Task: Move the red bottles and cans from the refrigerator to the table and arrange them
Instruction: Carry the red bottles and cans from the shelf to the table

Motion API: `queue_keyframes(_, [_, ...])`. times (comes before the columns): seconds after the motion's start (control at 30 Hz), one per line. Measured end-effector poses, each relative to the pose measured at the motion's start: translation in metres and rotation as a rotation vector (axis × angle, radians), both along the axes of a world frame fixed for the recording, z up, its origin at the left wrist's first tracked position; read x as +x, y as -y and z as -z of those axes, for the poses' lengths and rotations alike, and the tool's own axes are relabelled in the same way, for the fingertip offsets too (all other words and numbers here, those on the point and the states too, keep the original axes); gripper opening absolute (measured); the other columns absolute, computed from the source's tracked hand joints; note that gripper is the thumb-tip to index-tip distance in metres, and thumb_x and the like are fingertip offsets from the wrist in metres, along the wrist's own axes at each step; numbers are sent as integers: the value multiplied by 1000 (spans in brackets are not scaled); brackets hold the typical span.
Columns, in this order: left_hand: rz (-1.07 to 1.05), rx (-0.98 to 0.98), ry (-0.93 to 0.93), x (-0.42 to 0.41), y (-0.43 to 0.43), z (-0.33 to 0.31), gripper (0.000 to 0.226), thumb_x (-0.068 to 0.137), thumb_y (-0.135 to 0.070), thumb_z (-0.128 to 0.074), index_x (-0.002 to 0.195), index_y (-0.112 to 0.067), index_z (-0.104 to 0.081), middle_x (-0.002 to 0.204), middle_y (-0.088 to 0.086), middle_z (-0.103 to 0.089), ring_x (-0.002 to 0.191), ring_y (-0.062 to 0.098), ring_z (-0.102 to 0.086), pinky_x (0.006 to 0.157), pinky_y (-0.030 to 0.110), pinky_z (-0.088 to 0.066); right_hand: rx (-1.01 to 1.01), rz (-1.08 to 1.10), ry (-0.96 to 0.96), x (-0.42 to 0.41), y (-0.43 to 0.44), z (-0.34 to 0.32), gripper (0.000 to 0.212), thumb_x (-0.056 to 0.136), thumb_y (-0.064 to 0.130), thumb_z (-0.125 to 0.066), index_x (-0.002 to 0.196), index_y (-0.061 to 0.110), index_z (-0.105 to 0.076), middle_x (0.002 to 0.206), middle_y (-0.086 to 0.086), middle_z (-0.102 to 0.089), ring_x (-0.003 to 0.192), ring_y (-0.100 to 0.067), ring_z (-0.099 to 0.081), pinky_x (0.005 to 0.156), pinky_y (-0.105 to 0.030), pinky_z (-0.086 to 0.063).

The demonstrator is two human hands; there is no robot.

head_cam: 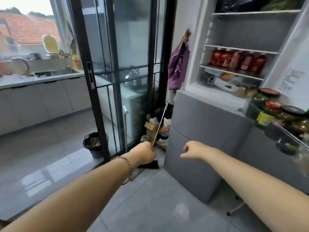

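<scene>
The refrigerator [200, 118] stands open at the right. Several red bottles [237, 61] stand in a row on its middle wire shelf, above a clear drawer. Both my arms reach forward and low, well below that shelf. My left hand [143, 152], with a bracelet on the wrist, is curled into a loose fist in front of the gap between the sliding door and the refrigerator, holding nothing. My right hand [192, 150] hangs in front of the grey lower drawers with its fingers loosely apart, empty.
The open refrigerator door [287, 77] at the far right carries several dark jars [270, 111]. A black-framed glass sliding door [103, 81] is at centre-left. A lined bin [93, 144], cardboard clutter and a leaning pole [159, 124] sit in the corner. Grey tile floor lies below.
</scene>
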State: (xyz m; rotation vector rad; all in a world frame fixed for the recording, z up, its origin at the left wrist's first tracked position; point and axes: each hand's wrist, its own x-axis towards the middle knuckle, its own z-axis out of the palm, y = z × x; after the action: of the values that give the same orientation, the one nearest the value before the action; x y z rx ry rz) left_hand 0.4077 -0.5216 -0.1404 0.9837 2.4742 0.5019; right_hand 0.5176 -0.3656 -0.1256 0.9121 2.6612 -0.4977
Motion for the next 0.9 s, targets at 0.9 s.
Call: queue_keyframes(0.9, [318,505,-99,-241,-574,-127,24,90,-13,-46,110,-12,-60,104,5,-63,92,23,-58,79,28,-45,350,641,-628,-190,-483,-125,18,90,30,-53,96,17,-65,101,-3,-67,89,-22,-64,73,-32,-52])
